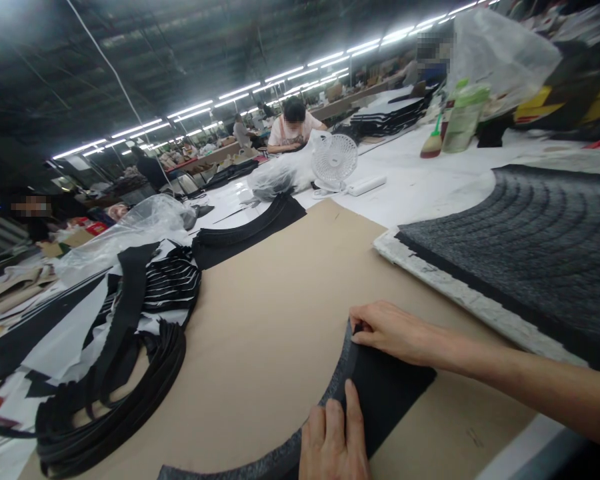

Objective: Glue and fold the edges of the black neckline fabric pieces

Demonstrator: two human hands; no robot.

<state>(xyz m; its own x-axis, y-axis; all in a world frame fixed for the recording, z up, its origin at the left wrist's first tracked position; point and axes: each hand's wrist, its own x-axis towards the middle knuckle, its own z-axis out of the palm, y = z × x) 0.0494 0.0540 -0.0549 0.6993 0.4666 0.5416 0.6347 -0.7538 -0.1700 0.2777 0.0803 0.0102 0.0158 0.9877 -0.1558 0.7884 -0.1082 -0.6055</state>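
Observation:
A black fabric piece with a curved edge lies on brown cardboard at the lower middle. A dark grey strip runs along that curve and continues toward the bottom left. At the upper end of the curve, my right hand pinches the strip's dark end between thumb and fingers. My left hand rests on the lower part of the piece, its index finger stretched along the edge and the other fingers bent. What lies under my left palm is hidden.
Brown cardboard covers the table. Coiled black strips and stacked black pieces lie left. At right, curved dark pieces overlap on a white board. Behind stand a small fan, bottles and a seated person.

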